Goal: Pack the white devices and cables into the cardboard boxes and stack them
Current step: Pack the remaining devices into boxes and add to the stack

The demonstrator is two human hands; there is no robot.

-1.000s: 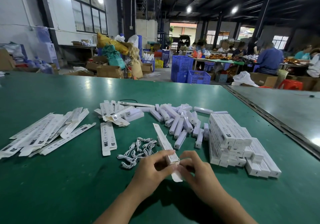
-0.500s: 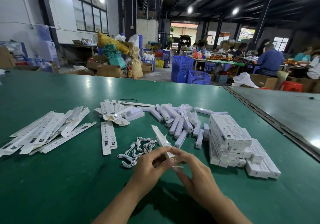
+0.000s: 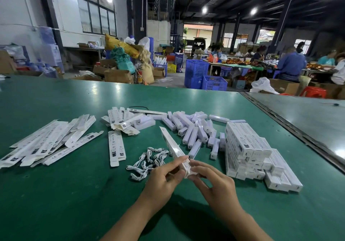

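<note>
Grip: my left hand point(image 3: 164, 177) pinches the near end of one long white box point(image 3: 174, 148) between thumb and fingertips; my right hand point(image 3: 214, 183) pinches the flap at that same end. Both are clenched on the box, neither free.

Step in hand, as I judge it: closing the near end flap of a box. Whether a device and cable are inside I cannot tell.
- To do it well: hold the box walls square with the left, fold the flap along its crease with the right, and tuck the tongue fully in so the box will lie flat in a stack.
- Risk: squeezing too hard would bow the thin card and make the flap miss its slot.

Pose: both forearms come in from the bottom edge, wrists meeting low over the green table point(image 3: 56, 194); the box slants up and away to the left.

Items, near to far:
- Cables point(image 3: 149, 158), a loose white tangle just left of my hands.
- Stack of filled boxes point(image 3: 248, 153), to the right.
- One flat box blank point(image 3: 115, 147), alone; a fan of flat blanks point(image 3: 50, 143), far left.
- White devices point(image 3: 194, 130), a loose heap beyond the held box.
- Workers at tables, crates and sacks in the background.
</note>
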